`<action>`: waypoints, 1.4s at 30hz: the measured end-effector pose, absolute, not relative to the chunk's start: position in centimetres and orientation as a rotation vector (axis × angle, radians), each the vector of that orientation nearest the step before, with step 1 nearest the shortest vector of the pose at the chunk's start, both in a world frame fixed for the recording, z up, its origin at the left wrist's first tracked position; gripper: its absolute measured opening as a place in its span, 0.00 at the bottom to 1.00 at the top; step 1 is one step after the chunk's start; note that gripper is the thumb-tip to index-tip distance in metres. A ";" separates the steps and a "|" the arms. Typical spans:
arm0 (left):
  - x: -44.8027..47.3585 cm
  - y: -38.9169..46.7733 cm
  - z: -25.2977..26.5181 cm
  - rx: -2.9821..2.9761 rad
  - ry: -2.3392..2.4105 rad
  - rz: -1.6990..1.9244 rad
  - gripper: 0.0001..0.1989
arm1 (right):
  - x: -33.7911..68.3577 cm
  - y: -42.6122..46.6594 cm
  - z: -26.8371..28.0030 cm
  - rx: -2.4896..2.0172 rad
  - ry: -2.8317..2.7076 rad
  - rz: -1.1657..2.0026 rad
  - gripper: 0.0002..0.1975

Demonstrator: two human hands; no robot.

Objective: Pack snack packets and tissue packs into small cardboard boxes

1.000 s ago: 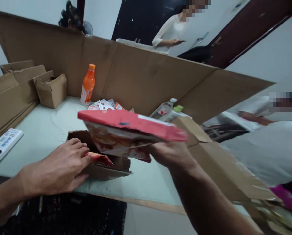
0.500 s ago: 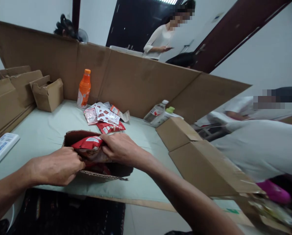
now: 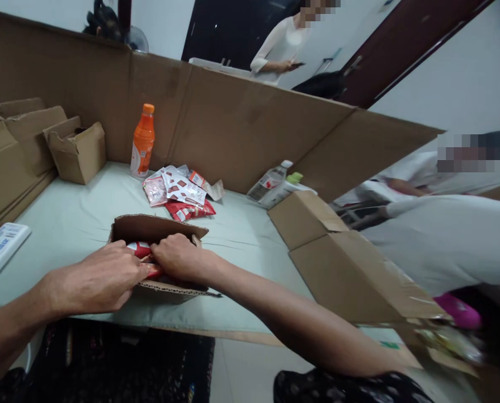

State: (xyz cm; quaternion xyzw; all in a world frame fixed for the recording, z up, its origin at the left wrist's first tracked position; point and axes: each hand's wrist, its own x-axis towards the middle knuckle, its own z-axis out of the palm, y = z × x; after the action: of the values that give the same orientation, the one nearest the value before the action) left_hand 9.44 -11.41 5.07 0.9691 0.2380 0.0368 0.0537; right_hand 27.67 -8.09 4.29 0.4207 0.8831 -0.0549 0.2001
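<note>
A small cardboard box [image 3: 161, 225] with its top open stands near the table's front edge. Inside it sits a red snack packet [image 3: 139, 249], mostly hidden by my hands. My right hand [image 3: 178, 256] reaches into the box, its closed fingers gripping this packet at its right end. Nearer to me, a second red packet [image 3: 154, 272] shows between the hands. My left hand [image 3: 101, 277], at the box's left front, has its fingers curled closed on that packet's edge. The fingertips of both hands are partly hidden.
Beyond the box lie several snack packets [image 3: 185, 187], with an orange drink bottle [image 3: 143, 143] behind. Cardboard boxes stand left [image 3: 78, 151] and right [image 3: 338, 263]. Two bottles [image 3: 275, 179] lean by the cardboard wall [image 3: 241, 123]. A white device [image 3: 4, 249] lies left. Other people are nearby.
The rear red packet has gone down into the box, with my right hand following it down and leftward. My left hand stays at the box's left front. The camera view has shifted slightly.
</note>
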 end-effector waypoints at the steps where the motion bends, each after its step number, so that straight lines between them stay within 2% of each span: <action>1: 9.4 -11.4 5.0 2.940 0.743 0.109 0.13 | 27.3 -7.8 4.3 1.168 2.460 -0.166 0.15; 6: 7.5 -11.5 5.1 2.894 0.807 0.367 0.09 | 28.9 -8.0 6.0 1.170 2.519 -0.249 0.13; 10: 4.8 -12.3 4.5 2.823 0.915 0.763 0.17 | 34.9 -11.2 7.5 1.580 3.011 -0.391 0.15; 13: 3.7 -13.0 2.6 2.736 1.083 0.948 0.19 | 38.4 -13.1 6.8 1.845 3.084 -0.449 0.15; 18: 4.4 -13.2 -0.6 2.573 1.232 1.078 0.21 | 39.4 -12.7 3.7 1.656 2.892 -0.717 0.15; 22: 5.3 -12.5 -1.2 2.470 1.400 1.116 0.27 | 39.9 -11.1 3.3 1.753 3.178 -0.713 0.14; 23: 5.4 -12.3 -1.1 2.488 1.391 1.136 0.27 | 40.1 -10.8 3.4 1.781 3.267 -0.640 0.16; 25: 5.7 -12.1 -1.2 2.557 1.369 1.186 0.25 | 40.0 -10.4 3.3 1.714 3.359 -0.532 0.26; 29: 5.9 -11.8 -1.9 2.612 1.369 1.166 0.22 | 38.7 -11.2 1.1 1.210 3.235 -0.499 0.46; 32: 5.7 -11.5 -2.7 2.622 1.207 1.101 0.15 | 38.1 -12.0 -1.1 1.222 3.091 -0.346 0.53; 35: 5.6 -11.0 -3.1 2.572 1.179 1.154 0.15 | 38.3 -11.0 -2.3 1.313 3.039 -0.352 0.50; 38: 5.8 -10.4 -3.3 2.573 1.233 1.221 0.15 | 38.9 -8.9 -2.4 1.212 3.128 -0.481 0.47; 42: 7.2 -10.0 -3.7 2.565 1.276 1.309 0.13 | 40.0 -8.1 -2.5 1.156 3.266 -0.472 0.42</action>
State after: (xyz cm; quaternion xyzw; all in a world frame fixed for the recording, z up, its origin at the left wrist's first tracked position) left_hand 7.20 -10.01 -3.69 0.8143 0.4052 0.4157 -0.0041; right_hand 39.99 -8.06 -2.46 0.3255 0.9194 -0.1328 -0.1766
